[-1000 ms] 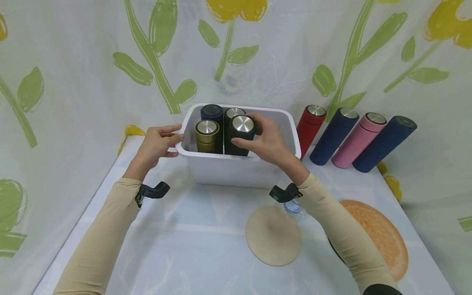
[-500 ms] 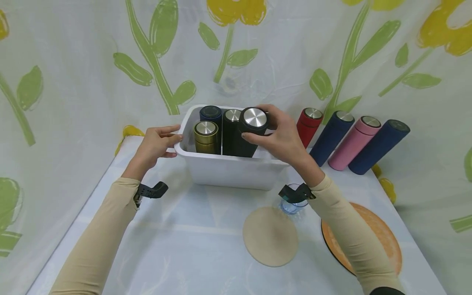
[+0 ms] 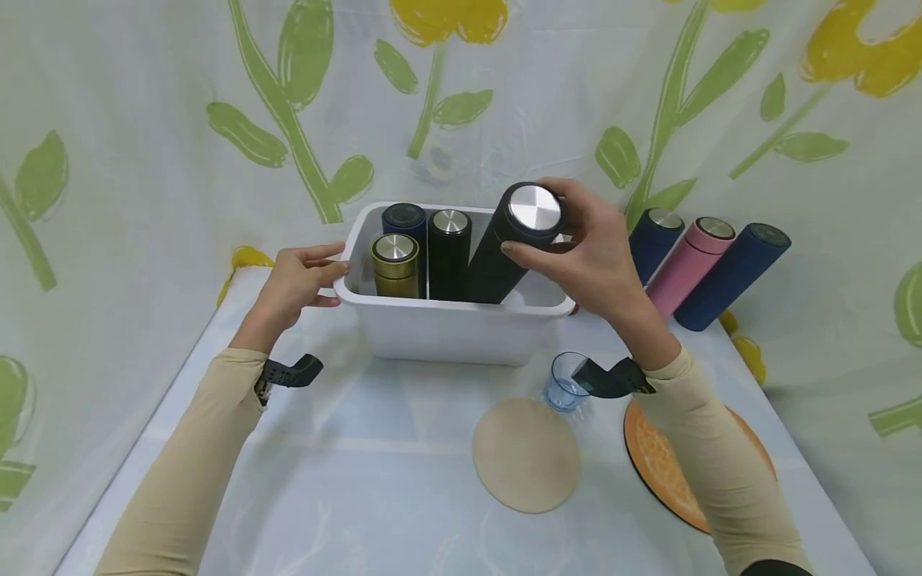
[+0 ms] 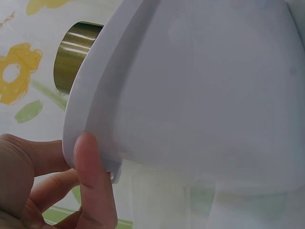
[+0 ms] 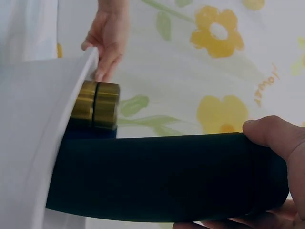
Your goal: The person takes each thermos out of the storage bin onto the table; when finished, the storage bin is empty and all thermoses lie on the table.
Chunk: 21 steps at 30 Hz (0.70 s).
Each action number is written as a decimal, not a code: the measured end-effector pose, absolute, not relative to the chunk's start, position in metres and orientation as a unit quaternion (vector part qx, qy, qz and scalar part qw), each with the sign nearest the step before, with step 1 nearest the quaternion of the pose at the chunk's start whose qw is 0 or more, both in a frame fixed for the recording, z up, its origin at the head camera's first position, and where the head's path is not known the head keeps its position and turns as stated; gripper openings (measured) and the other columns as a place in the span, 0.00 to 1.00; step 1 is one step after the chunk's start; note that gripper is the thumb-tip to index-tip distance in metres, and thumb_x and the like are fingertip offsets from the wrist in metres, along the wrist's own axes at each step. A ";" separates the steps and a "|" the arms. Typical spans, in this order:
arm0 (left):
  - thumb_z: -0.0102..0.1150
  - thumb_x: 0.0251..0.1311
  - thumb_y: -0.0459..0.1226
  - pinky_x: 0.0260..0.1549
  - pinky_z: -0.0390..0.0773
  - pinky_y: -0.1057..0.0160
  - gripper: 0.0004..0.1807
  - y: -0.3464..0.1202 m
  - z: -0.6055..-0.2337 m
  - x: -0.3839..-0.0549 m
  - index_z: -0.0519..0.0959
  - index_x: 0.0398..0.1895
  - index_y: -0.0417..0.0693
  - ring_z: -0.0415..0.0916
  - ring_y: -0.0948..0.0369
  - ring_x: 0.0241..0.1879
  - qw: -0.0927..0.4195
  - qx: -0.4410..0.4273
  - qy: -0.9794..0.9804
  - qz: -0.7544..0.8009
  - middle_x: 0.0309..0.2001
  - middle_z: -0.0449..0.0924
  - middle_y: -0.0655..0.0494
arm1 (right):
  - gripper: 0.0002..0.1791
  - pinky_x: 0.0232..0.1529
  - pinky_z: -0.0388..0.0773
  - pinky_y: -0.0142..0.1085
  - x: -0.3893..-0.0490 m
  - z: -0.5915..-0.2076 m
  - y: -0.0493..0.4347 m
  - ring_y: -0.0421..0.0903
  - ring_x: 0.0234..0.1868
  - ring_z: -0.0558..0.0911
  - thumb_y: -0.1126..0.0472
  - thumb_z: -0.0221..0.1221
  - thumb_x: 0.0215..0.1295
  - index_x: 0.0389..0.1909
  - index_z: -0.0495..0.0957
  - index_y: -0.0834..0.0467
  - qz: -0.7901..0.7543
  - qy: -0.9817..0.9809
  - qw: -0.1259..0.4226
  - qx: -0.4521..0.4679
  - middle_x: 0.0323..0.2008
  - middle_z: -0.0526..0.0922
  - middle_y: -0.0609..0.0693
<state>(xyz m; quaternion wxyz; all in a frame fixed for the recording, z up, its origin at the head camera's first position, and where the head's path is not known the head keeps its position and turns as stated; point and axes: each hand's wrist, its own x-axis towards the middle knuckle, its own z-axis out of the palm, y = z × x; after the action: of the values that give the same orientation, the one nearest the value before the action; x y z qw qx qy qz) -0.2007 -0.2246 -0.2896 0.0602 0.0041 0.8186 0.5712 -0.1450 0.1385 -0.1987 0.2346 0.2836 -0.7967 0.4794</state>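
Leaning to the right, the black bottle (image 3: 504, 252) has its lower part inside the white tub (image 3: 439, 328) and its silver-topped end above the rim. The right hand (image 3: 594, 244) pinches it near the cap, thumb on the near side and fingers round the far side. At the tub's left end, the left hand (image 3: 295, 288) pinches the rim between thumb and finger.

A slip seems the main risk: only the top is gripped, so a heavy or slick bottle could slide back down. Its low end might also catch the rim and drag the tub, since the left hand has just one end. A sideways swing could knock the second black bottle (image 3: 449, 256), close on its left, and jostle the gold bottle (image 3: 394, 276).

Lowering the right wrist could tip the glass (image 3: 564, 388) on the near side; whether the wrist strap (image 3: 612, 378) touches it, I cannot tell. Elbow room looks tight beside the pink bottle (image 3: 695, 264).
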 end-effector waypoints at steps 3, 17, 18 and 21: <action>0.57 0.72 0.40 0.33 0.85 0.64 0.29 -0.225 -0.290 -0.200 0.66 0.74 0.49 0.80 0.59 0.41 0.057 0.007 0.818 0.573 0.62 0.74 0.37 | 0.33 0.38 0.81 0.28 -0.137 -0.193 0.143 0.44 0.42 0.82 0.70 0.76 0.49 0.59 0.78 0.60 0.484 -0.790 0.249 0.283 0.47 0.82 0.48; 0.58 0.72 0.40 0.33 0.85 0.65 0.30 -0.226 -0.289 -0.201 0.66 0.75 0.50 0.80 0.59 0.41 0.056 -0.002 0.816 0.575 0.62 0.74 0.38 | 0.34 0.44 0.83 0.32 -0.116 -0.180 0.168 0.49 0.51 0.84 0.75 0.71 0.50 0.62 0.76 0.60 0.491 -0.763 0.332 0.259 0.51 0.83 0.54; 0.58 0.72 0.40 0.33 0.85 0.65 0.30 -0.226 -0.289 -0.200 0.66 0.75 0.50 0.79 0.59 0.41 0.056 -0.002 0.816 0.575 0.62 0.74 0.38 | 0.34 0.44 0.83 0.32 -0.115 -0.180 0.170 0.50 0.50 0.84 0.75 0.71 0.49 0.61 0.76 0.60 0.490 -0.762 0.337 0.257 0.51 0.83 0.54; 0.58 0.72 0.40 0.33 0.85 0.64 0.30 -0.225 -0.289 -0.200 0.66 0.75 0.50 0.79 0.59 0.42 0.059 -0.003 0.817 0.574 0.62 0.74 0.38 | 0.35 0.43 0.83 0.31 -0.110 -0.180 0.175 0.50 0.50 0.84 0.77 0.72 0.47 0.60 0.77 0.60 0.496 -0.758 0.349 0.238 0.50 0.83 0.54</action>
<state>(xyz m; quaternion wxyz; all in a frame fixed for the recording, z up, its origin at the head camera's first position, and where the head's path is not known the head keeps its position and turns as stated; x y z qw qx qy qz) -0.2003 -0.2249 -0.2895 0.0586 -0.0033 0.8166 0.5742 -0.1103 0.1754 -0.1799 0.3495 0.2381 -0.7584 0.4960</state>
